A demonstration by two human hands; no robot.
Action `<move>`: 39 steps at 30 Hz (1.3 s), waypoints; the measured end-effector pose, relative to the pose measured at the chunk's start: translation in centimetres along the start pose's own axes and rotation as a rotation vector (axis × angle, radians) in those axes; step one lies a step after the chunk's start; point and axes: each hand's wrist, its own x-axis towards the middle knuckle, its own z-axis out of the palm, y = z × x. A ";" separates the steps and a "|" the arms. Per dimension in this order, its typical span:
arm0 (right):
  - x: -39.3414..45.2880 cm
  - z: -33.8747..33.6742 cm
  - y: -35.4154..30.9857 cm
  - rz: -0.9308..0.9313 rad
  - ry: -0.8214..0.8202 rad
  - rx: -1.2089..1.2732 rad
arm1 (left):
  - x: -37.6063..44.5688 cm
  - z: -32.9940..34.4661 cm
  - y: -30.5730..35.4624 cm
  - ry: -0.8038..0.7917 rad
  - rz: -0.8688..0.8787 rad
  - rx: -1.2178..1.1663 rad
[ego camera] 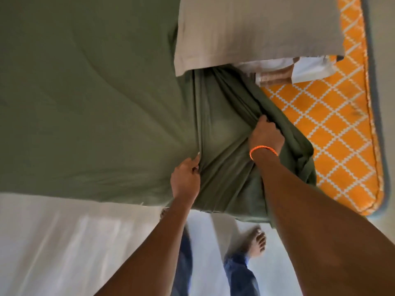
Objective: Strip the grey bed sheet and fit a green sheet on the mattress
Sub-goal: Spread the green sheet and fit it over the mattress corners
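Note:
The green sheet (85,92) covers most of the mattress and bunches into folds near its right end. My left hand (186,178) pinches a fold of the green sheet at the near edge. My right hand (266,134), with an orange band at the wrist, grips a gathered ridge of the same sheet farther in. The orange mattress (333,129) with a white lattice pattern lies bare at the right. No grey sheet can be told apart in this view.
A grey pillow (256,28) lies on the bed above the bunched cloth, with folded white and brown cloth (275,76) at its lower edge. The pale floor (64,242) is below, where my bare foot (256,240) and blue trousers show.

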 end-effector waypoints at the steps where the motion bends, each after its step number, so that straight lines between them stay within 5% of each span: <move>1: -0.3 0.3 0.5 0.010 -0.015 0.003 | -0.4 0.1 -0.4 -0.014 -0.021 0.011; 8: -2.1 2.6 0.1 -0.052 -0.128 0.076 | -0.1 2.3 -2.8 -0.080 -0.078 -0.243; 11: -2.3 2.7 0.0 -0.062 -0.130 0.044 | 0.4 2.9 -2.1 -0.078 -0.114 -0.129; 17: -2.7 2.6 -1.1 -0.092 -0.042 0.070 | -1.0 5.0 3.8 0.230 -0.259 0.177; 19: -2.3 2.0 -0.7 -0.180 0.006 0.003 | -1.1 5.7 6.2 0.284 -0.190 0.184; 22: -0.8 0.5 0.9 -0.252 0.129 -0.148 | -0.9 6.9 9.8 0.185 -0.012 0.155; 25: 0.4 -0.3 3.2 -0.241 0.150 -0.184 | -0.3 8.2 12.5 0.090 -0.028 0.158; 31: 2.6 -1.6 7.0 -0.118 -0.012 -0.072 | 0.1 10.2 15.8 0.073 -0.106 0.064; 35: 4.6 -1.9 10.3 -0.413 -0.135 -0.104 | -1.0 12.0 18.0 0.148 -0.171 0.003; 39: 6.5 -4.9 12.2 -0.460 -0.405 0.200 | -3.3 13.7 22.4 0.295 -0.295 -0.018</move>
